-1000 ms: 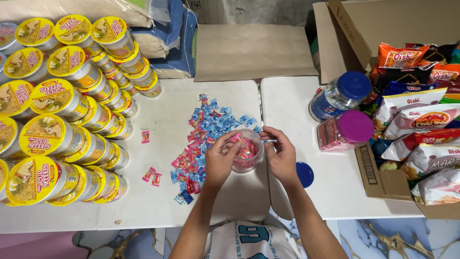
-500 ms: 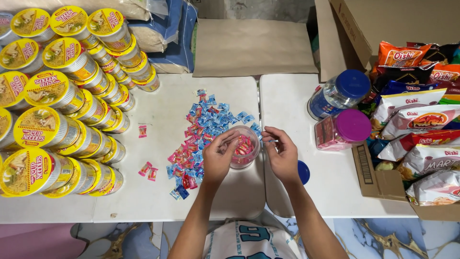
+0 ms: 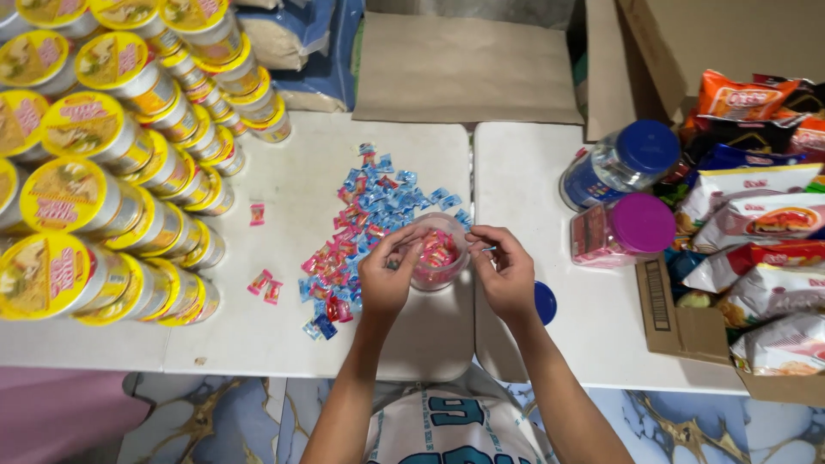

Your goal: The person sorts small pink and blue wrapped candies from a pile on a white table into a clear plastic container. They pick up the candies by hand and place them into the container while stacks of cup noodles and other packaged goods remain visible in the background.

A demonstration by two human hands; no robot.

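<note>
Clear jar (image 3: 438,254) cupped by left hand (image 3: 387,279), right hand (image 3: 507,275) pinching small wrapped candy (image 3: 488,250)

A small clear plastic jar (image 3: 438,253) stands upright on the white counter (image 3: 550,172), open, partly filled with pink and red wrapped candies; a loose heap of blue and pink wrapped candies (image 3: 365,219) lies just beside it.

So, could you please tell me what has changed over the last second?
Very little: both hands stay at the small clear plastic jar of wrapped candies, the left hand closing slightly on its rim, the right hand beside it. The candy pile, the two lidded jars and the stacked cups are unmoved.
</note>
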